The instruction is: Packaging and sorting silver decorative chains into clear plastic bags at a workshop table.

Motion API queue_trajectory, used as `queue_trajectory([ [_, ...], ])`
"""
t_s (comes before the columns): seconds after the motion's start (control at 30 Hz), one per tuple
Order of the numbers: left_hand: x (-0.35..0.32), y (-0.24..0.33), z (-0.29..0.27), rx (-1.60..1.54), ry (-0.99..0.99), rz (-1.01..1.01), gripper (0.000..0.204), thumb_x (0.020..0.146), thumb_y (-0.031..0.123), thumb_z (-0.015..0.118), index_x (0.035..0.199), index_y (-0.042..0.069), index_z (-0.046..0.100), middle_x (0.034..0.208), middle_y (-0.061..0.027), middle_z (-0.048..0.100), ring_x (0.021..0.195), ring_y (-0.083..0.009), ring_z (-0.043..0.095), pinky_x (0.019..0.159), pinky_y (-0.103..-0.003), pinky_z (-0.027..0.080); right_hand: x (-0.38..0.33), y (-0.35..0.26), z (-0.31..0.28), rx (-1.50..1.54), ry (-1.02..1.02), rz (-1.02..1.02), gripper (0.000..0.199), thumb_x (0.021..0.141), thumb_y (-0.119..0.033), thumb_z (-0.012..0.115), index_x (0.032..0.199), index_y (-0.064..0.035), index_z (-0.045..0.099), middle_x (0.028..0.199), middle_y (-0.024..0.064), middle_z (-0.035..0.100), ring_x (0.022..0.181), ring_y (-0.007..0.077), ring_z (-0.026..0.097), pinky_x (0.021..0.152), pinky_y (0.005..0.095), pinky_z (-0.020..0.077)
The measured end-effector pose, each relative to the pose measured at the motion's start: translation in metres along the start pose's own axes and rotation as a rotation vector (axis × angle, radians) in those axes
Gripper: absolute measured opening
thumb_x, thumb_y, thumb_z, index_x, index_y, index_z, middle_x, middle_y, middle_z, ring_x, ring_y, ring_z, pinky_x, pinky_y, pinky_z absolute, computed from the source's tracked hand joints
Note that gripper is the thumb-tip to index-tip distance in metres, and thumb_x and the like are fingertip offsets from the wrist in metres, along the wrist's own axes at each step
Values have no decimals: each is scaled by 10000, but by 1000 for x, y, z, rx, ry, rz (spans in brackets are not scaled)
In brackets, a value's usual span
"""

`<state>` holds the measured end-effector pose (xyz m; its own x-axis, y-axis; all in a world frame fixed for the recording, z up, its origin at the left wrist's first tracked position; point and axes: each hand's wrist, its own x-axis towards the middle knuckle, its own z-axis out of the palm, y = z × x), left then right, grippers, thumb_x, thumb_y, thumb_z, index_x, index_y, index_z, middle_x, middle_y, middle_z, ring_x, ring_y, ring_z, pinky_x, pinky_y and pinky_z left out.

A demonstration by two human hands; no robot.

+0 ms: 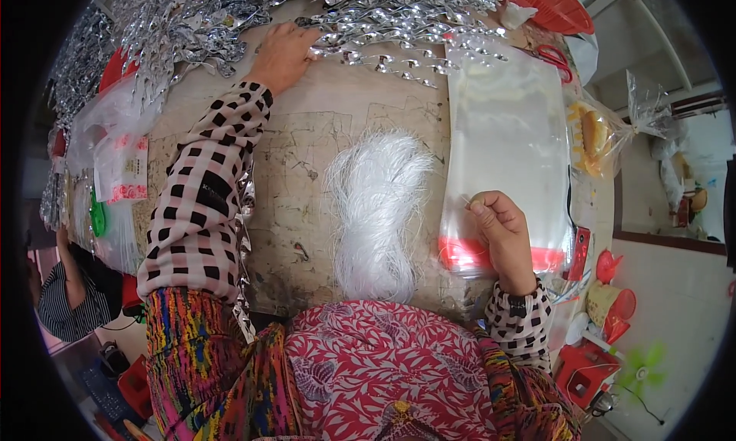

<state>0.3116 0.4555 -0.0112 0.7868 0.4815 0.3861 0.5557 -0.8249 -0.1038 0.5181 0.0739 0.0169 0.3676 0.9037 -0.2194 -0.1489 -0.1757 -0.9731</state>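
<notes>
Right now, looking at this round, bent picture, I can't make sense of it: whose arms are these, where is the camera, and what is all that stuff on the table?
The camera sits on a person's head and looks down, so the arms coming in from below are that person's own. The wide lens bends straight edges, which gives the round look.

The left hand reaches far across the worn table and rests on a heap of shiny silver foil pieces. The right hand is closed in a loose fist, seemingly pinching something thin, over a stack of clear plastic bags with a red strip along the near edge.

Between the arms lies a bundle of white threads. Red-handled scissors lie at the far right. At the left edge, another person's striped sleeve shows.
</notes>
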Motion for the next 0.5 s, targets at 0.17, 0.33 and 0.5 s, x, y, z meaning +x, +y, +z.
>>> queue_trajectory([
  [0.17,10,10,1,-115,55,-19,444,786,162,633,1208,87,516,1103,-112,540,1046,-297,504,881,-410,419,-1,0,-2,15,3,28,88,928,-114,537,916,-33,569,650,-83,442,500,-7,300,436,170,236],
  [0.33,26,2,16,-89,16,6,448,781,128,617,1216,96,514,1065,-114,524,1024,-297,507,874,-406,424,-1,3,-1,4,13,25,84,928,-116,539,920,-37,569,677,-79,468,498,-9,312,434,163,246],
  [0.5,31,2,17,-48,-15,-22,344,764,112,622,1099,89,547,1045,-112,520,1007,-299,509,862,-402,425,1,4,-2,-8,1,11,83,928,-118,541,927,-40,567,684,-80,473,496,-10,317,435,160,249],
])
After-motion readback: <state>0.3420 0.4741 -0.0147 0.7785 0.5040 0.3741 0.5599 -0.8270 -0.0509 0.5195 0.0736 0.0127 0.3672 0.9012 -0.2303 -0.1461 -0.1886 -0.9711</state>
